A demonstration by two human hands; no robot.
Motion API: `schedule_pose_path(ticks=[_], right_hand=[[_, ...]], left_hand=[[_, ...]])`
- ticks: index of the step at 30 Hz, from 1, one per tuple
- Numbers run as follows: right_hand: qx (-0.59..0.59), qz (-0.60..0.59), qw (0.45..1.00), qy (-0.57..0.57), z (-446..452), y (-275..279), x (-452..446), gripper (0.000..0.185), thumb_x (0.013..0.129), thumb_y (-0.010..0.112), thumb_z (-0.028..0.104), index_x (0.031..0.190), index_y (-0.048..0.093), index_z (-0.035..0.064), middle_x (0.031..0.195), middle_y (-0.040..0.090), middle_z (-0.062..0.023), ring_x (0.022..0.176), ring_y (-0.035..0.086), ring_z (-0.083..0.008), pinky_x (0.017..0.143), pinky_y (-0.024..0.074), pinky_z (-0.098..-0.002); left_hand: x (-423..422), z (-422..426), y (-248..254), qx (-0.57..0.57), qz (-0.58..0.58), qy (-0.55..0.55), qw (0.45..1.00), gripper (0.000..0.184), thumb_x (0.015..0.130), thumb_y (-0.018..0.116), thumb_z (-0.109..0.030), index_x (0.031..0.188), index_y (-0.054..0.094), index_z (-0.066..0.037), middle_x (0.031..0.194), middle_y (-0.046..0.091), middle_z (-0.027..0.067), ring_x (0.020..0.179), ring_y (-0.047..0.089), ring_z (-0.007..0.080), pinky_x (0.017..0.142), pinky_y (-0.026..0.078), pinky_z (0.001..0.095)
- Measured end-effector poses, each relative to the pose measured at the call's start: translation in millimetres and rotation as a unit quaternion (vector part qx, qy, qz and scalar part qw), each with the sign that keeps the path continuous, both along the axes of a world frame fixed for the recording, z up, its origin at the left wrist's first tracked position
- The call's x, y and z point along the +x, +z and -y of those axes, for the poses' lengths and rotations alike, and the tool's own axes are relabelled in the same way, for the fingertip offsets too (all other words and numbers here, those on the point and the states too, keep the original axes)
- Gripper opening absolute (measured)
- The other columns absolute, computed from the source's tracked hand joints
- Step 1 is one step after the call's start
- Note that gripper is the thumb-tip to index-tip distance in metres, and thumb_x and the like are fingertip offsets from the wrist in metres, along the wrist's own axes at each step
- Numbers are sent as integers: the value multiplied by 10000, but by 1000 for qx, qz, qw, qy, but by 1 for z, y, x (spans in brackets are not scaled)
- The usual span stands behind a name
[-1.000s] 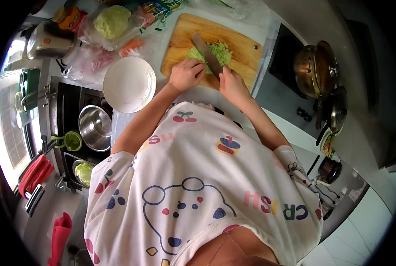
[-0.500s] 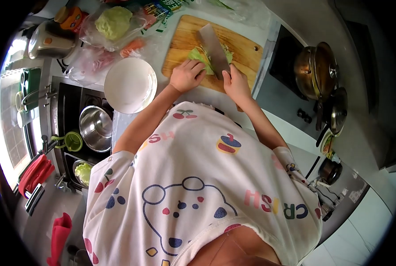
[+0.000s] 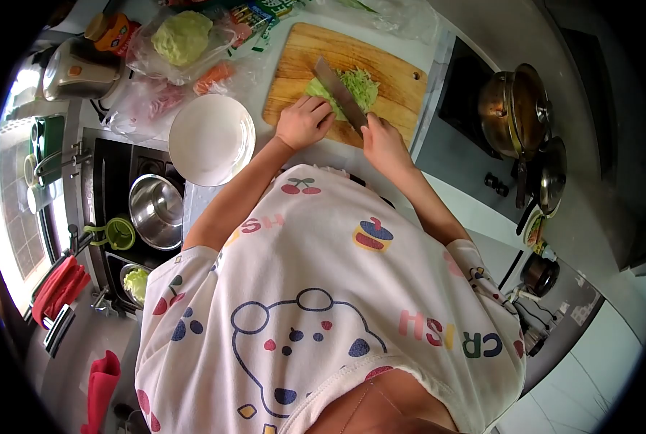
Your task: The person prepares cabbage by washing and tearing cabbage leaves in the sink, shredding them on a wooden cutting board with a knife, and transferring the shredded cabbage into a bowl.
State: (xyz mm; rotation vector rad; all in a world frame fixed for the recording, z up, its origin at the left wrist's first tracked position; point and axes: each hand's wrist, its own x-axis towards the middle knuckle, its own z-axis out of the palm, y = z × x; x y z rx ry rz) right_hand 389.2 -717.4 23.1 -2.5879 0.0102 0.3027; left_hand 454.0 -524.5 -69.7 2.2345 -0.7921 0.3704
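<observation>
Seen from above, a person works at a kitchen counter [image 3: 315,16] that bears a wooden cutting board [image 3: 395,94]. Lettuce [image 3: 359,85] lies near the middle of the board, reaching toward its near edge: fine shreds to the right of the blade, a flatter piece to the left. The right hand [image 3: 386,141], by the board's near edge, is closed around the handle of a broad knife [image 3: 342,95], whose blade slants across the lettuce toward the board's far left corner. The left hand [image 3: 305,124] rests at the near edge, fingers bent at the lettuce; whether they pinch or only press, I cannot tell. Just beside the board's near left corner sits a white plate [image 3: 212,141]. Beyond it, toward the counter's far left, a pale green lettuce head [image 3: 183,37] lies in clear plastic.
</observation>
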Motion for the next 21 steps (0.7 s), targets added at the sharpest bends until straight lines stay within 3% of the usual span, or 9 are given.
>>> schedule_pose_path(ticks=[4,10,16,21], right_hand=[[-13,-17,1000,-2,-6,-1,6,236,958,573,107,1121,527,-57,912,641,-305,859,616,-505,724,497,-540],[31,50,998,-21,-10,-26,21,187,976,549,139,1025,503,-36,895,629,-295,823,617,-503,696,503,-553],[103,28,988,-111,0,-27,23,187,973,573,144,970,507,-31,867,621,-289,817,609,-484,670,490,-520],[49,50,997,-42,0,-1,10,179,966,579,134,1018,531,-31,896,636,-281,817,612,-488,684,498,-522]], left_hand=[[0,0,0,3,-2,2,1000,114,799,743,-199,830,653,-137,912,665,2,799,655,219,638,553,344],[1,0,0,11,-9,0,1000,103,801,740,-198,828,663,-136,914,665,1,800,655,216,638,553,341],[0,0,1,-16,11,4,1000,90,799,742,-178,850,686,-130,916,662,-4,829,650,209,658,556,335],[0,-1,0,-25,10,0,1000,82,798,742,-167,847,686,-133,930,661,3,830,646,210,667,555,334]])
